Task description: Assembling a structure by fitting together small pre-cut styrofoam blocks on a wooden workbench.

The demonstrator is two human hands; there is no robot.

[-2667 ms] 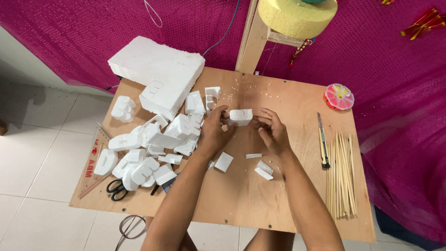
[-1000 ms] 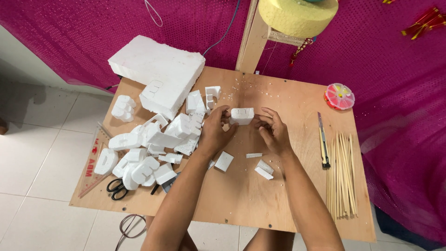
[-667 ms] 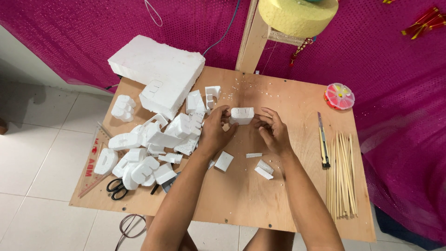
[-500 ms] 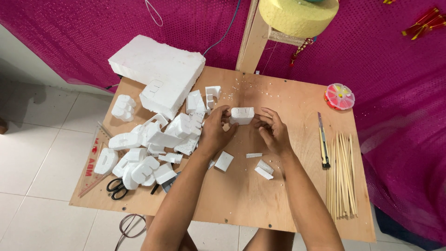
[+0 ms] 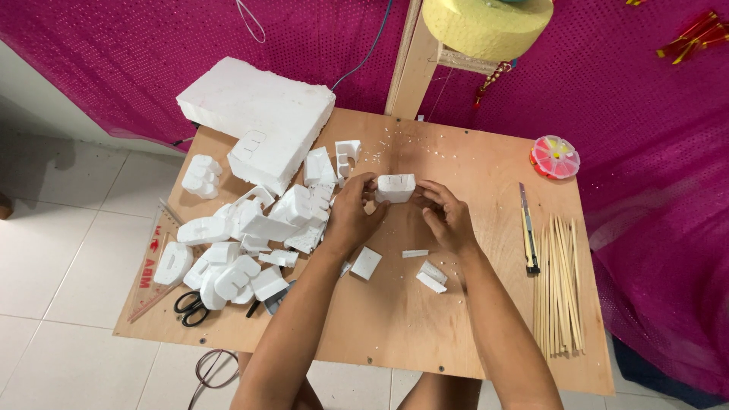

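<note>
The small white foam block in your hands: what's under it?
Under the foam block lies bare plywood table strewn with white crumbs. The left hand and right hand grip its ends, so their fingers hide those ends and the block's underside.

Foam block [image 5: 396, 187] near the centre of the table [image 5: 486, 159], pinched between left hand [image 5: 351, 215] at 9 o'clock and right hand [image 5: 446, 217] at 3 o'clock. Heap of foam pieces [image 5: 250, 235] at 9 o'clock of the hands, foam slab [image 5: 254, 118] at 10 o'clock on the table's far corner. Scissors [image 5: 190, 307] at 8 o'clock, near the edge. Foam scraps [image 5: 402, 264] at 6 o'clock, just beneath the hands. Utility knife [image 5: 528, 228] at 3 o'clock, bundle of sticks [image 5: 560, 285] just beyond it at 4 o'clock. Round box [image 5: 555, 157] at 2 o'clock.
</note>
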